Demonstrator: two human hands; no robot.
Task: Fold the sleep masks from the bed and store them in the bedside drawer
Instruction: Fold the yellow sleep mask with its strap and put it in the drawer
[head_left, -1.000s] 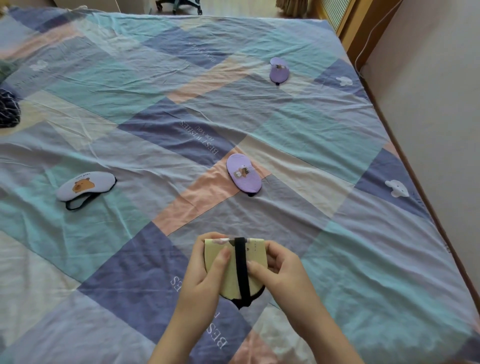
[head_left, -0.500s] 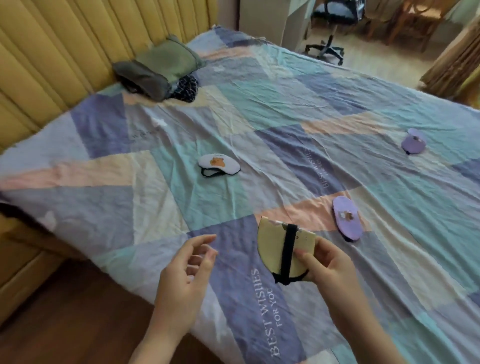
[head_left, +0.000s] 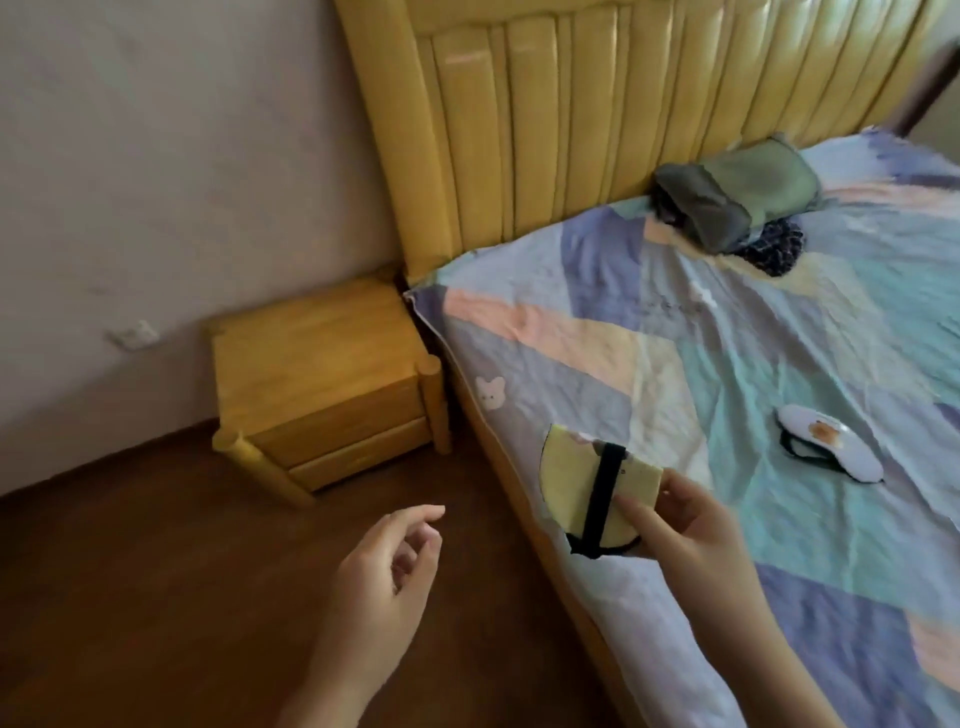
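Right hand (head_left: 696, 525) gripped one folded yellow sleep mask (head_left: 597, 491); left hand (head_left: 387, 577) empty, fingers loosely curled. One white sleep mask (head_left: 831, 449) on bed (head_left: 675, 332). Bedside cabinet (head_left: 322, 379): two drawers, closed.

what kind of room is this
Most likely a home bedroom: a bed with a patchwork sheet and padded yellow headboard, a wooden bedside cabinet with drawers beside it, and a sleep mask lying on the sheet.
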